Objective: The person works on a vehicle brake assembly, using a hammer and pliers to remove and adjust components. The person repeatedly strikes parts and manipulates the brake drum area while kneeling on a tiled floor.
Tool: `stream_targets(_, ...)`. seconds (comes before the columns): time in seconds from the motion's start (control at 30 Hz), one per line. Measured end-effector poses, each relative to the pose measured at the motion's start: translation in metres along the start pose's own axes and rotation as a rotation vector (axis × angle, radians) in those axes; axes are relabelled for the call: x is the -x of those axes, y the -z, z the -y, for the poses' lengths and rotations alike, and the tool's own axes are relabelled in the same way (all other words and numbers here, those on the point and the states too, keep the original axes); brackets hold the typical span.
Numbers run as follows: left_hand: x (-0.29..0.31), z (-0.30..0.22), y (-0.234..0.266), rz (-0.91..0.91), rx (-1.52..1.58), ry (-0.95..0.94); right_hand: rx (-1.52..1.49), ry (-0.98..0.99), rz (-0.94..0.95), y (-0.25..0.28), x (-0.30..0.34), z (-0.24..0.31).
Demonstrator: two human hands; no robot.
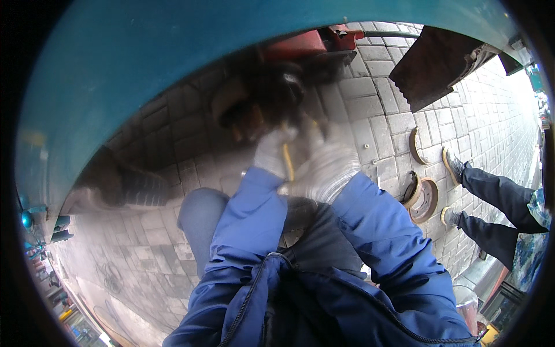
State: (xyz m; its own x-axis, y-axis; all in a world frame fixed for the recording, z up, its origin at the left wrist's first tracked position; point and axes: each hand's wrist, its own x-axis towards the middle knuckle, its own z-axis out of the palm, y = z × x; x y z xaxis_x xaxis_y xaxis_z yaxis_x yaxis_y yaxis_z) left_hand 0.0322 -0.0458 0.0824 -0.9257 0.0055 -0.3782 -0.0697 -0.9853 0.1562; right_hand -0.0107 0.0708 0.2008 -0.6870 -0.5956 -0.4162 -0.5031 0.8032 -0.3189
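Note:
My left hand and my right hand, both in pale grey-white gloves, are close together in front of a dark hub assembly under a teal vehicle body. A thin, curved yellow handle runs between them, against the left palm. My left hand looks closed around it; the kind of tool is blurred. The right hand's fingers point toward the hub, smeared by motion, and its thumb side lies near the handle's lower end. Beside the hub hangs a blurred brownish-yellow part.
The teal body panel arches close overhead. A tyre is at the left. On the paving lie a brake drum, a curved brake shoe and small nuts. Another person's legs are at the right. Rusty sheet metal hangs upper right.

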Motion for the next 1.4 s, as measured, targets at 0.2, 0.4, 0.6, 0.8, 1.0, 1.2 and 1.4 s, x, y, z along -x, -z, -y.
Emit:
stream_targets(0.2, -0.009, -0.009, -0.001, 0.112, -0.04, 0.042, -0.103, 0.005, -0.08, -0.013, 0.01, -0.009)
stream_targets(0.4, -0.003, -0.017, -0.008, 0.131, -0.07, 0.087, -0.249, -0.014, -0.032, -0.033, 0.0, -0.027)
stream_targets(0.6, 0.013, -0.011, -0.019, -0.132, -0.457, -0.067, -1.123, -0.032, -0.477, -0.06, -0.021, -0.047)
stream_targets(0.8, 0.025, 0.002, -0.022, -0.469, -0.81, -0.162, -1.075, -0.09, -0.511, -0.056, -0.023, -0.047)
stream_targets(1.0, 0.018, 0.004, -0.026, -0.578, -0.836, -0.121, -1.513, -0.151, -0.13, -0.05, -0.025, -0.051)
stream_targets(1.2, 0.012, 0.014, -0.024, -0.58, -0.829, -0.208, -1.868, -0.228, 0.13, -0.056, -0.035, -0.059)
stream_targets(1.4, 0.01, 0.016, -0.02, -0.486, -0.735, -0.253, -1.89, -0.257, 0.165, -0.058, -0.036, -0.063)
